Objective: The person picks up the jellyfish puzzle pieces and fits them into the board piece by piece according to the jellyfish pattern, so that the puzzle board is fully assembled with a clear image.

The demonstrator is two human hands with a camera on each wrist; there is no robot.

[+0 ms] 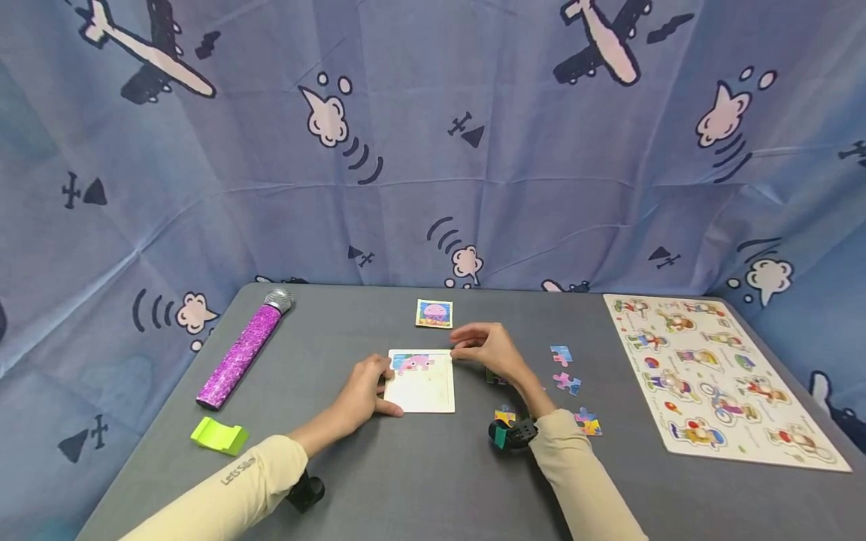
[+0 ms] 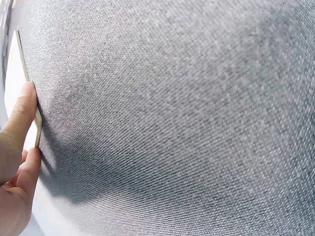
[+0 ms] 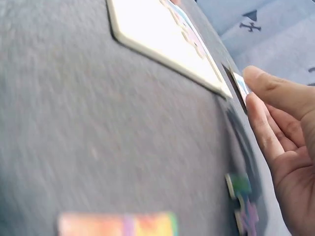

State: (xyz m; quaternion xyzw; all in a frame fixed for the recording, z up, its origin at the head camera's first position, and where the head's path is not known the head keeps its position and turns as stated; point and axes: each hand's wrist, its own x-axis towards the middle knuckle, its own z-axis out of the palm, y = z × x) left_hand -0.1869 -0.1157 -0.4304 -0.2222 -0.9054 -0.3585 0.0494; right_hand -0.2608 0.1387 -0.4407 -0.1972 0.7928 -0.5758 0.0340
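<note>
A white puzzle tray (image 1: pixel 428 394) lies on the grey table, with joined pieces (image 1: pixel 414 362) showing part of a pink figure along its top edge. My left hand (image 1: pixel 360 392) holds the tray at its left side, thumb and fingers around the lower corner. At the upper right corner hovers my right hand (image 1: pixel 492 350), its fingers loosely bent; in the right wrist view a gap shows between thumb and fingertip, with nothing held. A small card (image 1: pixel 434 312) with a pink octopus-like picture lies beyond the tray.
Loose jigsaw pieces (image 1: pixel 567 382) are scattered around my right forearm, one partly hidden by it. A large picture board (image 1: pixel 727 391) takes up the right side. At left lie a glittery purple microphone (image 1: pixel 243 349) and a lime-green block (image 1: pixel 219 436). A patterned cloth (image 1: pixel 406 150) hangs behind the table.
</note>
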